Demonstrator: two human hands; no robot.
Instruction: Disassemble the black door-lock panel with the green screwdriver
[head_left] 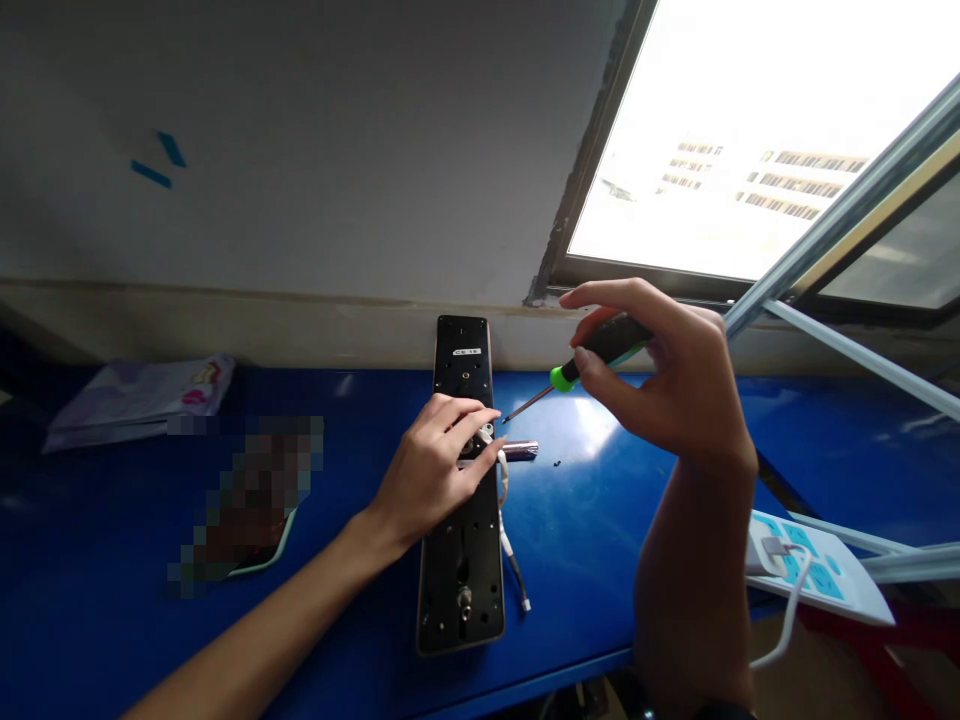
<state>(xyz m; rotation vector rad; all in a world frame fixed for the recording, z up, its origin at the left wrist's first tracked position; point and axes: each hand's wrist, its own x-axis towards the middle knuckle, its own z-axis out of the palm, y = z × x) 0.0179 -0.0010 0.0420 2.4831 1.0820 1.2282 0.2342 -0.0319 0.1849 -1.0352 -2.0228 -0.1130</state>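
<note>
A long black lock-like panel point(460, 545) lies lengthwise on the blue table, with a small white label near its far end and a metal post near its close end. My left hand point(442, 455) rests across its middle, thumb and fingertips closed around the white-wrapped cable point(504, 480). This cable hangs over the panel's right edge and ends in a small connector. Beneath the fingertips, a shiny metal cylinder point(523, 450) juts out to the right. My right hand point(660, 370) grips a black-and-green screwdriver point(564, 374), its tip pointing down-left, close to the left fingertips.
A small dark bit, perhaps a screw point(556, 463), lies right of the cylinder. On the left are a blurred-out object with a pale edge point(289, 535) and a purple-white packet point(142, 400). A power strip point(825, 570) with a plugged-in cord and metal bars point(840, 195) stand right.
</note>
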